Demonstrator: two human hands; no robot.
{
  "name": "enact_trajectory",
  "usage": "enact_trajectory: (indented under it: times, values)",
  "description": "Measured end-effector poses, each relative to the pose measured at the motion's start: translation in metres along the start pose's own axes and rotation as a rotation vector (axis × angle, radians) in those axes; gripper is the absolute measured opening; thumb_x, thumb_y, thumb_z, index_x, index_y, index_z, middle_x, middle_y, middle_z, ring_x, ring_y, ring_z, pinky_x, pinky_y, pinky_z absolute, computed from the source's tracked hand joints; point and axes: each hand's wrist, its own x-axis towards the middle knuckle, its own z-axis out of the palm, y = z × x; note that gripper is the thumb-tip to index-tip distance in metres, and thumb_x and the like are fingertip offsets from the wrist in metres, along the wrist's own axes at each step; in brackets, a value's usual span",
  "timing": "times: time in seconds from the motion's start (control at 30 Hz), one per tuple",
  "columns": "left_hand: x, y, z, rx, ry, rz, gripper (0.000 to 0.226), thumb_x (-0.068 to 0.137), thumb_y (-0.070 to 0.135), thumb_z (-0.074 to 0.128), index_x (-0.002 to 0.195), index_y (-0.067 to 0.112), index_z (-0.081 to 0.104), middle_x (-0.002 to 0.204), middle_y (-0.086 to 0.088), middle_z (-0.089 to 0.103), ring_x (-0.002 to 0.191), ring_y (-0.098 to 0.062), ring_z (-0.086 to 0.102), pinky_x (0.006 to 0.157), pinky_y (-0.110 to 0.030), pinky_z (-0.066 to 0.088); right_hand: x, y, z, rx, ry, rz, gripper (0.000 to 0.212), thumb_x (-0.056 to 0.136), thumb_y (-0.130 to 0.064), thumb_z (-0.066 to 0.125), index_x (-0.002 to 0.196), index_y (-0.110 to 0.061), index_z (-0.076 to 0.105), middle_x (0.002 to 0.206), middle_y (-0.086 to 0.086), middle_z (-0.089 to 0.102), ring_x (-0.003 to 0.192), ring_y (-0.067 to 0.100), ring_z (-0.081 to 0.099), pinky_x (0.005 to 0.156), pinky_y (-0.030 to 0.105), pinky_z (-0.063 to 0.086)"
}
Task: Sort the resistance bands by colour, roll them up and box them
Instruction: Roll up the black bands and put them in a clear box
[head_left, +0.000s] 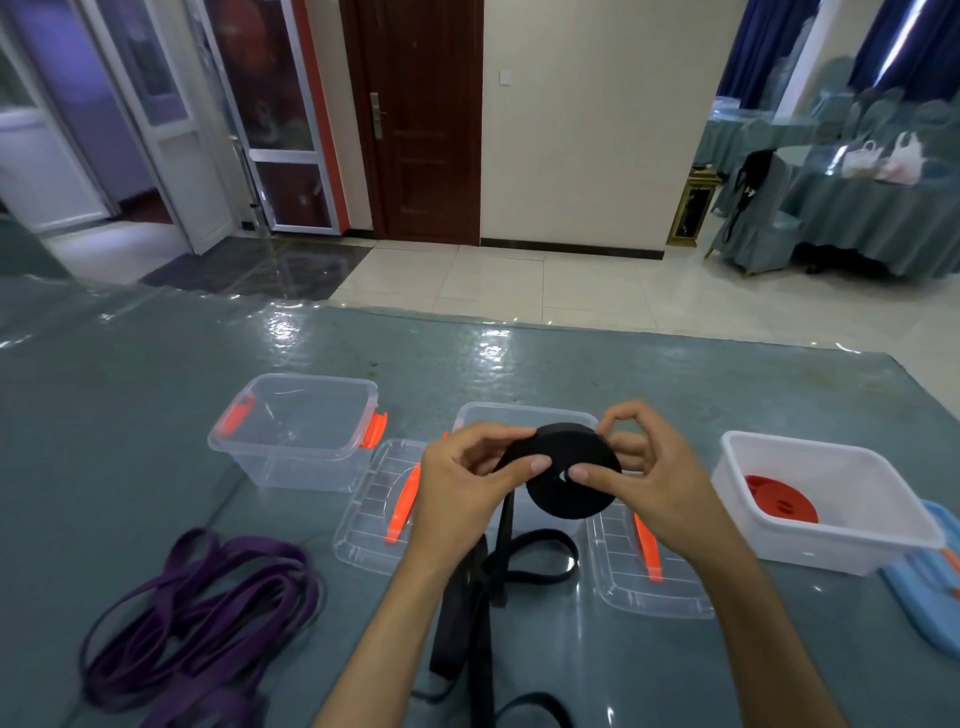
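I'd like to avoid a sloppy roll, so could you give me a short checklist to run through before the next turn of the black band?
1. Black roll held by both hands, left hand and right hand: ok.
2. Black tail fully wound: not ok, it hangs loose to the table.
3. Tail free of twists: cannot tell.
4. Middle clear box open behind the roll: ok.
5. Purple bands kept apart from the black: ok.
6. Red roll already boxed in the white box: ok.
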Motion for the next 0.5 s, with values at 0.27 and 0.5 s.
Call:
enact_trajectory:
  times: [0.27, 0.5]
  values:
    - [0.0071, -0.0038, -0.0023, -0.052, 0.006, -0.018, 0.026, 0.080, 0.007, 0.090, 0.101, 0.022, 0.086, 0.103, -0.003, 0.083, 0.102, -0.021, 0.079, 0.091, -0.025, 0.060, 0.0015, 0.0084, 0.0072, 0.005, 0.068, -0.025, 0.036, 0.072, -0.024, 0.091, 0.095, -0.018, 0.064, 0.102, 0.001, 0.081, 0.093, 0.021, 0.079, 0.076, 0.033, 0.065]
    - [0.0076, -0.0040, -0.0059, -0.032, -0.065, -0.022, 0.025, 0.084, 0.004, 0.086, 0.106, 0.016, 0.085, 0.108, -0.006, 0.080, 0.105, -0.022, 0.077, 0.091, -0.026, 0.060, 0.0028, 0.0072, 0.0015, 0.002, 0.104, -0.062, 0.033, 0.075, -0.025, 0.088, 0.104, -0.031, 0.073, 0.097, 0.002, 0.081, 0.090, 0.020, 0.079, 0.082, 0.028, 0.063]
